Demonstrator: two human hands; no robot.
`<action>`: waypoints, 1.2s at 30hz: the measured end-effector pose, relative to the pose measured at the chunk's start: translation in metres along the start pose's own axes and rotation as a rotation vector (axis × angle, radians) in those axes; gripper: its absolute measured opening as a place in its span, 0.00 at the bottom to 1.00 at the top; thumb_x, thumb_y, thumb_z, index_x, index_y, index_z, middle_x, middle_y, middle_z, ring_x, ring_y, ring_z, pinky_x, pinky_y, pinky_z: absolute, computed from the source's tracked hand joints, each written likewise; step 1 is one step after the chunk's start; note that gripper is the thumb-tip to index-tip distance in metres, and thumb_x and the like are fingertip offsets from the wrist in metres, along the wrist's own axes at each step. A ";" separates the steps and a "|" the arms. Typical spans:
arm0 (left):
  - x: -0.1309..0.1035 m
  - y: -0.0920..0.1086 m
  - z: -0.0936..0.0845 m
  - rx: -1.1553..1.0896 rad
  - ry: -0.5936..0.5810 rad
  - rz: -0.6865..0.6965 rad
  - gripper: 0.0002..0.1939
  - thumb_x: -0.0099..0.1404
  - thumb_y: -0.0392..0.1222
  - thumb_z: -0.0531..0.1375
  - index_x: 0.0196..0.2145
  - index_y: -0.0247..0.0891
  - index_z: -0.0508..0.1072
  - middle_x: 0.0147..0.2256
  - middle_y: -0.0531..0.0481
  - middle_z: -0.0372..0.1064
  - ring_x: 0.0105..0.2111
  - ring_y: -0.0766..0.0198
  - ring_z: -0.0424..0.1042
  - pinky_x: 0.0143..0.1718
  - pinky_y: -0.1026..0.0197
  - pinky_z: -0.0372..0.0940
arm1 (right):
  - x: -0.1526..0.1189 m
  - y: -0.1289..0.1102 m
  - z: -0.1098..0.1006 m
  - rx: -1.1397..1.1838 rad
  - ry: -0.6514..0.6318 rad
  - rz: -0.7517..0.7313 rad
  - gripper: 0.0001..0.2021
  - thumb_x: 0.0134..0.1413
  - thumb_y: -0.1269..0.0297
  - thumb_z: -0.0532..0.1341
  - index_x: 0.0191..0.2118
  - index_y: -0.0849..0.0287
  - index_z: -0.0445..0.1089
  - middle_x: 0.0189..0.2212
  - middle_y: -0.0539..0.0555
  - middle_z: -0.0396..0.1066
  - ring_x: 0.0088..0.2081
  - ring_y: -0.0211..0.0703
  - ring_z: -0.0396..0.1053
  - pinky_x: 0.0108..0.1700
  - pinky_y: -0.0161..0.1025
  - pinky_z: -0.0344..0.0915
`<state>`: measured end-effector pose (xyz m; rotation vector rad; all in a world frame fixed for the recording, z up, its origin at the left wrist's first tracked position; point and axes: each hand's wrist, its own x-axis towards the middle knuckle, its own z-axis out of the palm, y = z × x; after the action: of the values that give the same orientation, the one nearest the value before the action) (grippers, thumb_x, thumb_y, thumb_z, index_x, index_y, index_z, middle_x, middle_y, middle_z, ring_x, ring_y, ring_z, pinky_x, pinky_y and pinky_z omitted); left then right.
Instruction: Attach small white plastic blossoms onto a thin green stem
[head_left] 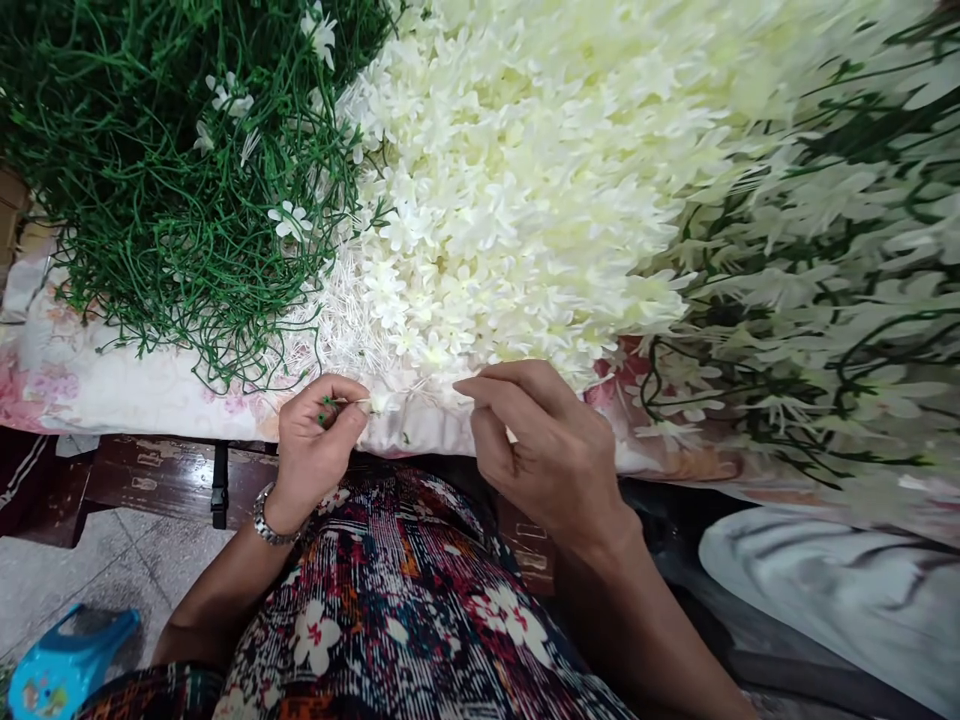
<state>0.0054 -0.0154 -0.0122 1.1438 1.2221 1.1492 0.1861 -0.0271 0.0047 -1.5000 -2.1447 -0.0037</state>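
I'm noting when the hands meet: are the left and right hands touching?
Apart. The head view shows pale cloth in the gap between the left hand and the right hand.

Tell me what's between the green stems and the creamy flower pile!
In the head view, thin white threads lie between the green stems and the creamy flower pile.

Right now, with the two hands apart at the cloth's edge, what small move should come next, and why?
I'd probably bring the right hand toward the left hand: the left fingers pinch a small green piece, while nothing clearly shows in the right fingers.
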 end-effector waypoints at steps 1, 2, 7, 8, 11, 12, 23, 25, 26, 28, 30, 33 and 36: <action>0.000 0.000 0.001 -0.039 -0.004 -0.027 0.02 0.54 0.31 0.56 0.26 0.35 0.68 0.21 0.56 0.59 0.16 0.77 0.51 0.16 0.70 0.46 | 0.002 -0.002 0.002 -0.003 -0.004 -0.015 0.10 0.47 0.76 0.53 0.36 0.59 0.65 0.32 0.53 0.65 0.33 0.37 0.63 0.33 0.34 0.62; 0.001 0.000 0.001 -0.082 -0.010 -0.053 0.02 0.54 0.32 0.56 0.26 0.35 0.68 0.21 0.56 0.58 0.15 0.78 0.50 0.15 0.70 0.45 | 0.005 -0.005 0.004 -0.023 -0.029 -0.027 0.08 0.48 0.73 0.53 0.35 0.59 0.66 0.31 0.53 0.65 0.33 0.38 0.62 0.34 0.34 0.62; 0.002 0.005 0.003 -0.321 -0.048 -0.166 0.02 0.53 0.35 0.59 0.25 0.34 0.68 0.16 0.59 0.53 0.13 0.79 0.46 0.13 0.71 0.42 | 0.011 -0.010 0.016 -0.123 -0.152 -0.020 0.06 0.50 0.67 0.54 0.29 0.60 0.66 0.28 0.55 0.63 0.32 0.41 0.60 0.33 0.37 0.59; 0.003 0.006 0.003 -0.359 -0.051 -0.181 0.02 0.52 0.35 0.60 0.24 0.34 0.68 0.15 0.60 0.51 0.12 0.80 0.45 0.13 0.71 0.41 | 0.011 -0.010 0.018 -0.098 -0.145 -0.022 0.06 0.50 0.68 0.53 0.28 0.61 0.66 0.28 0.55 0.63 0.33 0.41 0.60 0.34 0.37 0.59; 0.004 0.009 0.003 -0.444 -0.051 -0.212 0.03 0.51 0.35 0.61 0.24 0.34 0.69 0.13 0.61 0.47 0.11 0.80 0.43 0.13 0.72 0.41 | 0.010 -0.008 0.017 0.027 -0.112 -0.004 0.05 0.50 0.70 0.53 0.28 0.61 0.64 0.28 0.55 0.64 0.33 0.40 0.61 0.35 0.36 0.60; 0.004 0.009 0.003 -0.461 -0.050 -0.216 0.03 0.51 0.35 0.61 0.24 0.34 0.69 0.13 0.61 0.47 0.11 0.80 0.43 0.13 0.72 0.41 | 0.009 -0.007 0.015 0.077 -0.100 0.008 0.04 0.50 0.70 0.53 0.29 0.61 0.64 0.27 0.54 0.64 0.33 0.39 0.62 0.35 0.36 0.60; 0.007 0.004 0.008 -0.439 -0.117 -0.142 0.03 0.51 0.37 0.61 0.25 0.35 0.70 0.16 0.59 0.54 0.12 0.80 0.46 0.13 0.72 0.42 | 0.015 0.000 0.006 0.263 -0.018 0.045 0.05 0.49 0.75 0.53 0.32 0.60 0.64 0.25 0.51 0.65 0.29 0.35 0.63 0.32 0.33 0.61; 0.006 0.003 0.008 -0.391 -0.125 -0.090 0.02 0.52 0.37 0.61 0.26 0.36 0.71 0.19 0.57 0.57 0.13 0.79 0.48 0.13 0.71 0.44 | 0.015 0.002 0.007 0.240 -0.031 0.038 0.06 0.49 0.74 0.53 0.33 0.60 0.64 0.27 0.53 0.65 0.31 0.37 0.64 0.34 0.35 0.62; 0.005 0.002 0.007 -0.351 -0.125 -0.050 0.02 0.53 0.37 0.60 0.26 0.37 0.71 0.21 0.56 0.59 0.14 0.78 0.50 0.14 0.71 0.46 | 0.015 0.002 0.006 0.232 -0.040 0.033 0.06 0.49 0.74 0.53 0.33 0.60 0.65 0.28 0.54 0.65 0.33 0.38 0.64 0.35 0.36 0.63; 0.005 0.003 0.006 -0.236 -0.110 0.067 0.01 0.54 0.37 0.59 0.27 0.38 0.71 0.24 0.53 0.63 0.18 0.76 0.56 0.18 0.70 0.53 | 0.016 0.001 0.002 0.259 -0.045 0.021 0.06 0.49 0.73 0.54 0.33 0.60 0.65 0.30 0.55 0.65 0.35 0.39 0.64 0.36 0.38 0.63; 0.004 0.004 0.006 -0.104 -0.087 0.228 0.03 0.55 0.35 0.58 0.27 0.38 0.72 0.25 0.52 0.65 0.24 0.71 0.62 0.25 0.66 0.59 | 0.016 -0.003 -0.003 0.360 -0.038 0.002 0.07 0.48 0.72 0.55 0.36 0.60 0.65 0.32 0.55 0.65 0.35 0.39 0.64 0.36 0.37 0.63; 0.004 0.009 0.006 0.053 -0.099 0.417 0.07 0.56 0.30 0.56 0.30 0.39 0.72 0.26 0.52 0.66 0.30 0.68 0.65 0.32 0.63 0.61 | 0.019 -0.012 -0.008 0.525 -0.083 -0.039 0.09 0.47 0.70 0.57 0.38 0.59 0.64 0.31 0.54 0.65 0.34 0.37 0.64 0.34 0.36 0.63; 0.002 0.013 0.006 0.142 -0.131 0.458 0.09 0.56 0.29 0.55 0.32 0.39 0.71 0.29 0.51 0.66 0.31 0.68 0.66 0.32 0.64 0.62 | 0.019 -0.020 -0.005 0.583 -0.068 -0.064 0.07 0.46 0.73 0.57 0.35 0.61 0.65 0.29 0.53 0.65 0.32 0.35 0.64 0.32 0.34 0.63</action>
<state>0.0107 -0.0127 0.0009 1.6384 0.9777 1.3114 0.1661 -0.0199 0.0229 -1.0984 -2.0005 0.6037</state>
